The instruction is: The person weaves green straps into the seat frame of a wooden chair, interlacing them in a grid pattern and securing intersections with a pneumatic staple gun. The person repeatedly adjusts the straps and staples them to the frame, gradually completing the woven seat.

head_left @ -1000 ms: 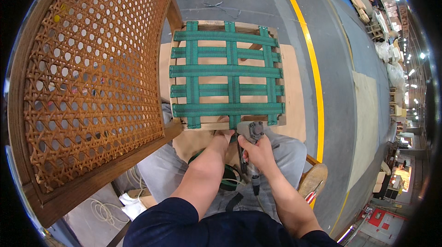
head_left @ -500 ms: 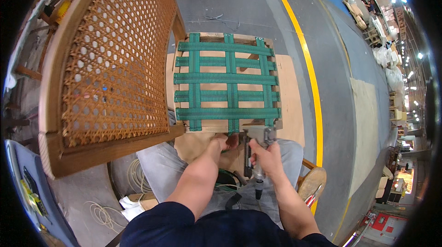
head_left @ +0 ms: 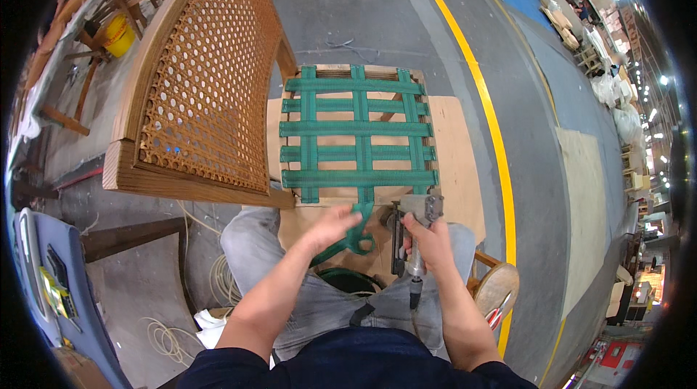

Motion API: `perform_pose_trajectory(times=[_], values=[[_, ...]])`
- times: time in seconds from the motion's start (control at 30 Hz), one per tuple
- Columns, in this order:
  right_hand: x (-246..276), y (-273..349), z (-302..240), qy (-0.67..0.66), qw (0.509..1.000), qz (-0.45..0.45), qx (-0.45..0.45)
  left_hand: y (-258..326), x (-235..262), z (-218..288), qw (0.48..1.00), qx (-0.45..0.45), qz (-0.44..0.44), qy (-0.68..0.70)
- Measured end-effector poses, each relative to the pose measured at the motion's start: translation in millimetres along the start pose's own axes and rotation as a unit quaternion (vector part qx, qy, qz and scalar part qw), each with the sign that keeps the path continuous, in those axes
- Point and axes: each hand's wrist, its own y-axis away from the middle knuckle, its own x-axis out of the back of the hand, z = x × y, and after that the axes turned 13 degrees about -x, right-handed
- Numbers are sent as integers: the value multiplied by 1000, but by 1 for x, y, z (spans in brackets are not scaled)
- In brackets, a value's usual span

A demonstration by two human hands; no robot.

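A wooden chair with a cane back (head_left: 210,77) lies in front of me, its seat frame (head_left: 428,171) crossed by woven green webbing (head_left: 319,128). From the middle strip a loose length of green webbing strap (head_left: 356,239) hangs over the near rail and curls below it. My left hand (head_left: 335,226) is closed on that strap just under the rail, its fingers slightly blurred. In my right hand (head_left: 430,242) is a pneumatic staple gun (head_left: 421,207), gripped by the handle with its head beside the near right corner of the seat. An air hose fitting (head_left: 415,291) hangs below the handle.
A wooden board (head_left: 461,149) lies under the chair. Near my right knee stands a round wooden stool top (head_left: 497,291) with red-handled tools on it. A coiled pale hose (head_left: 225,280) lies left of my legs. Farther left are a blue-grey surface (head_left: 69,265) and a yellow bucket (head_left: 118,35).
My left hand has come out from beneath the near rail toward me, and the loose strap now shows. The staple gun has shifted slightly right, away from the middle strip.
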Motion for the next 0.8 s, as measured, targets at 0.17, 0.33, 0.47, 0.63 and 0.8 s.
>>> perform_pose_trajectory(times=[0.17,0.33,0.47,0.63,0.8], values=[[-23,-21,2,20,999,-33,-20,-53,17,35,997,-39,69,2],[-39,-35,0,46,998,-24,-42,-85,24,12,995,-74,63,8],[-43,-41,1,59,997,-14,-56,-92,27,6,996,-81,49,4],[-44,-48,9,69,997,-16,-41,-92,25,14,998,-47,46,3],[-48,-52,8,93,995,-11,-43,-91,26,20,997,-31,45,55]])
